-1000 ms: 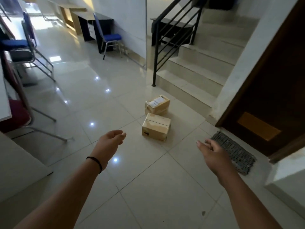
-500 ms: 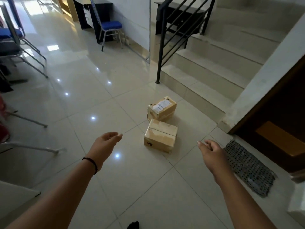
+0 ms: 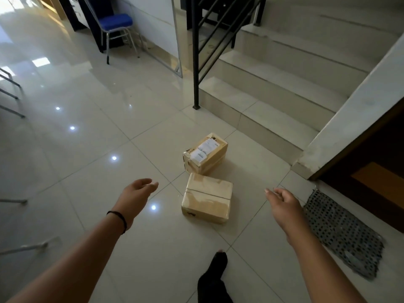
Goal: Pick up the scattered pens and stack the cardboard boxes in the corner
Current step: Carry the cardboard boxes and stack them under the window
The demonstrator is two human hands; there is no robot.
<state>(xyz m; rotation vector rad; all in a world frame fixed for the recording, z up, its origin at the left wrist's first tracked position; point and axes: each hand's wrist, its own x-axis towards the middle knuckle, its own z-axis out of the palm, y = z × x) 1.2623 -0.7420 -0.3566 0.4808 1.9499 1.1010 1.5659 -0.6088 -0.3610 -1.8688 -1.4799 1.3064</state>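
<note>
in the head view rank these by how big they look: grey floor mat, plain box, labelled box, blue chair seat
1. grey floor mat, clearly largest
2. plain box and labelled box look alike; the plain one lies nearer, so no ranking
3. blue chair seat, smallest, but farthest away

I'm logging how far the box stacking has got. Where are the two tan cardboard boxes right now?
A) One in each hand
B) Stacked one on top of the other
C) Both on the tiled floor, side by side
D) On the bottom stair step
C: the plain taped cardboard box and the cardboard box with the white label both rest on the glossy tiled floor, while the left hand and right hand are empty.
</note>
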